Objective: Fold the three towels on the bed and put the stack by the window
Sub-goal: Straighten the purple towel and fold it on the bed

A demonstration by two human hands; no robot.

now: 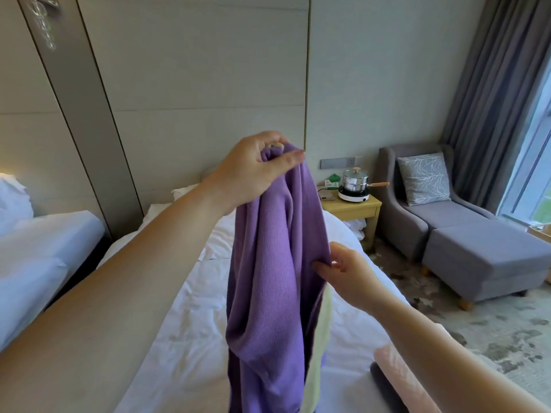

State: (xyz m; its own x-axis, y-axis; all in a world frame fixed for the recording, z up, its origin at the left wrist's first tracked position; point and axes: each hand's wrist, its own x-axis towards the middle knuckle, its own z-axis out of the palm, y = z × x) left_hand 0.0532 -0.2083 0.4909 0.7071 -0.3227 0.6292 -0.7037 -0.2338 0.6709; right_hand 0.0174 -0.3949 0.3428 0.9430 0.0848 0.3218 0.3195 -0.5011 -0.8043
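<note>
The towel [268, 278] is hung below the left hand [250, 171], over the bed [190, 332], and is pinched at its right edge by the right hand [353, 280].

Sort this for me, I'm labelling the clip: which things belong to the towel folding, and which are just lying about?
Job: purple ribbed towel, gripped by left hand, pinched by right hand; pink towel; white bed; window.
Lying about: steel pot on wooden nightstand; grey upholstered armchair; grey footstool.
</note>
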